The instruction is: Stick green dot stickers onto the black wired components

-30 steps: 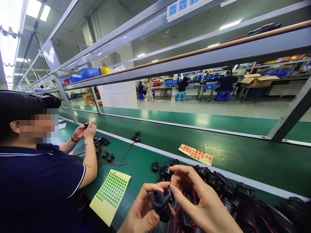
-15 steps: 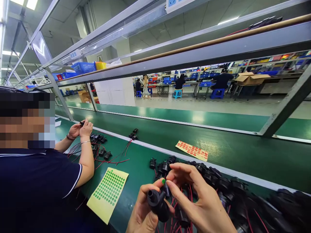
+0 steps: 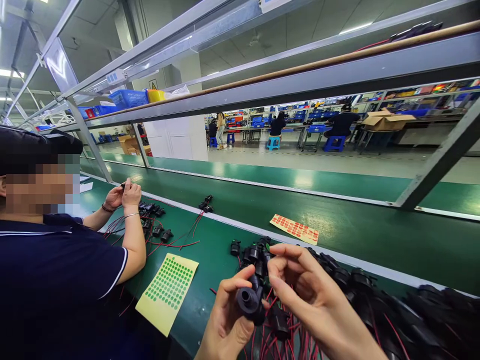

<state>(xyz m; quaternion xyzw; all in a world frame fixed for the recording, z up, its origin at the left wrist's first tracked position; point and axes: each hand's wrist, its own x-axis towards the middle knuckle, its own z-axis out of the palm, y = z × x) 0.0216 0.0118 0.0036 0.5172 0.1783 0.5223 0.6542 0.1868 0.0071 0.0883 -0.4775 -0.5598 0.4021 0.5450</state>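
Observation:
My left hand (image 3: 228, 315) is closed round a small black pump (image 3: 249, 302), its round nozzle facing me. My right hand (image 3: 303, 285) is held just to the right of the pump, fingers curved, thumb and index finger apart. A green dot sticker (image 3: 267, 247) shows beside the right index fingertip; I cannot tell whether it is on the finger or on a pump behind. Below and behind my hands lie several black pumps (image 3: 279, 322) with red wires. To the left, a yellow sheet of green dot stickers (image 3: 167, 290) lies on the green bench.
A sheet of red stickers (image 3: 295, 228) lies beyond the bench's white edge strip. At the left a co-worker (image 3: 56, 270) handles a small dark part, near more wired pumps (image 3: 157, 231). More pumps (image 3: 423, 320) are heaped at the right. A metal shelf rail (image 3: 262, 90) crosses above.
My right hand has drawn away from the left fingertips, slightly up and right. The green dot seen at my left index fingertip is gone from there. The held pump has shifted slightly right.

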